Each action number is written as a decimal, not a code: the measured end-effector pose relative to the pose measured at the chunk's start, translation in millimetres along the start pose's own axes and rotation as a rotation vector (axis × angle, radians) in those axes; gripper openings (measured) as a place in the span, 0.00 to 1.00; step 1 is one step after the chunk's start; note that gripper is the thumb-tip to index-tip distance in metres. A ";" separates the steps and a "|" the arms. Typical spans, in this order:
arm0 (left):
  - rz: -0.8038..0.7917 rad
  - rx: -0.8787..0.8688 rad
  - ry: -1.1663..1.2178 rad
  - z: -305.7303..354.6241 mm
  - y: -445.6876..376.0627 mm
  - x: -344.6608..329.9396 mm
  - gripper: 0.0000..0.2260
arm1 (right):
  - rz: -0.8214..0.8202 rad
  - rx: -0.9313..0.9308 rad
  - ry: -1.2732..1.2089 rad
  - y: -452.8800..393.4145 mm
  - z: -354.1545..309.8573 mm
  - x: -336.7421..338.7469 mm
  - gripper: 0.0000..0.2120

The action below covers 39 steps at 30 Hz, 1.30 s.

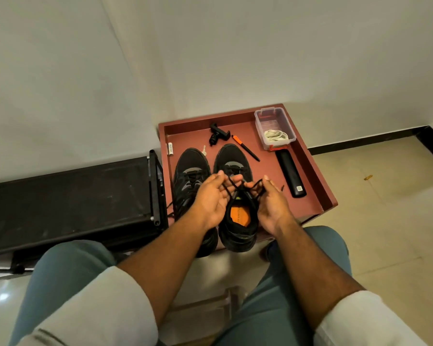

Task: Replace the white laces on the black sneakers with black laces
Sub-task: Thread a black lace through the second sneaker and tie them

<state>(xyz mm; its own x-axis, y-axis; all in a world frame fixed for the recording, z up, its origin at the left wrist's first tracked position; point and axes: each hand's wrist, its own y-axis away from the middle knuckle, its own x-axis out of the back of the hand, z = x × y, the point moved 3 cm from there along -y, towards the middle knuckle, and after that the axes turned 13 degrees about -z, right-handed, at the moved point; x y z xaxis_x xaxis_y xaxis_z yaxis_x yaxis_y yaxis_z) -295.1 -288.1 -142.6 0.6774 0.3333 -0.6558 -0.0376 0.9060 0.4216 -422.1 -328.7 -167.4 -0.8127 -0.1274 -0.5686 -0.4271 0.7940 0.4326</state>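
Note:
Two black sneakers stand side by side, toes away from me, on a dark red tray table (318,193). The left sneaker (189,176) carries a black lace. The right sneaker (238,221) shows an orange insole. Above its opening my left hand (214,196) and my right hand (270,203) each hold an end of the black lace (238,187), which crosses between my fingertips. The white laces (275,136) lie coiled in a clear plastic box (273,121) at the tray's far right corner.
On the tray lie an orange-capped black pen (246,148), a black clamp (218,133), a long black device (291,172), a white battery (170,149) and a small key (204,151). A black rack (68,198) stands to the left. My knees are below.

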 end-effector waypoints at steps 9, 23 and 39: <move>0.302 -0.051 0.153 -12.3 -4.8 15.8 0.08 | 0.127 0.002 -0.098 -7.3 -2.3 8.1 0.12; -0.075 -0.154 -0.683 11.6 -2.5 2.1 0.23 | -0.189 0.106 0.491 -7.8 -17.5 -13.3 0.16; -0.118 -0.092 -0.874 21.7 -12.1 -5.0 0.11 | -0.191 0.149 0.378 -9.2 -34.6 -16.7 0.16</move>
<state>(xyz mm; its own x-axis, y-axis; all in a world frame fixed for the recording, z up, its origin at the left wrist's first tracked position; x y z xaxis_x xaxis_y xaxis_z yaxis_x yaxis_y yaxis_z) -282.0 -306.3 -130.8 0.9981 -0.0483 0.0371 0.0348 0.9519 0.3045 -418.2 -354.4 -137.7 -0.8241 -0.4666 -0.3212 -0.5447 0.8083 0.2235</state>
